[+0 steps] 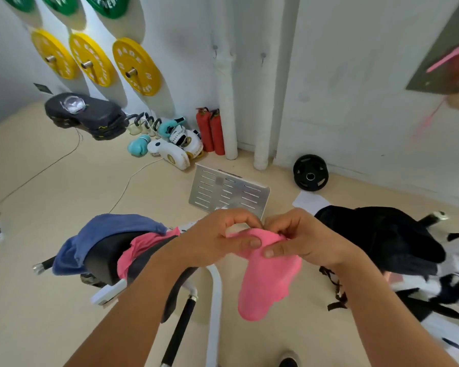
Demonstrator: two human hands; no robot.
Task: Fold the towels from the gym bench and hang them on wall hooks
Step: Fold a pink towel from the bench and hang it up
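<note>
From the head view, my left hand (217,241) and right hand (300,239) both pinch the top edge of the pink towel (268,276) between thumb and curled fingers, close together. With so little cloth held, I think it could slip or fold crooked. It hangs bunched and soft, near me, right of the bench (109,255), wall hooks (263,56) far off

Bright even light, soft shadows; wide-angle edge warp, slight blur.
</note>
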